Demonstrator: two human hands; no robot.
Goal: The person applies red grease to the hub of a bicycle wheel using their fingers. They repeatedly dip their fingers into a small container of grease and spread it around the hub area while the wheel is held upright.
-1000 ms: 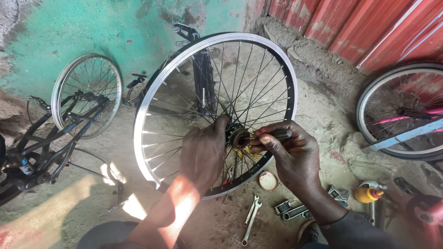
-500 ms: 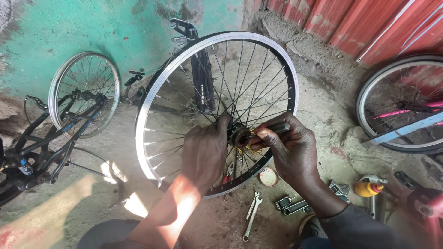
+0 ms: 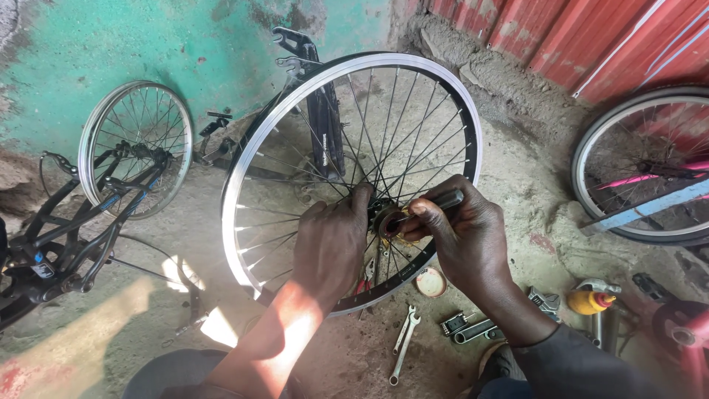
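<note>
Over dirt floor (image 3: 517,177), fingers (image 3: 362,198) touch hub (image 3: 387,220).

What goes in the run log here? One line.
left hand: on hub | right hand: holds tool at hub | wheel: upright

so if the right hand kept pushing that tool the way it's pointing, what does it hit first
The right hand aims the dark tool down-left, into the wheel's hub. Its tip already looks to be at the hub, so that comes first; the left hand sits just beyond. Depth is hard to judge here.
</note>
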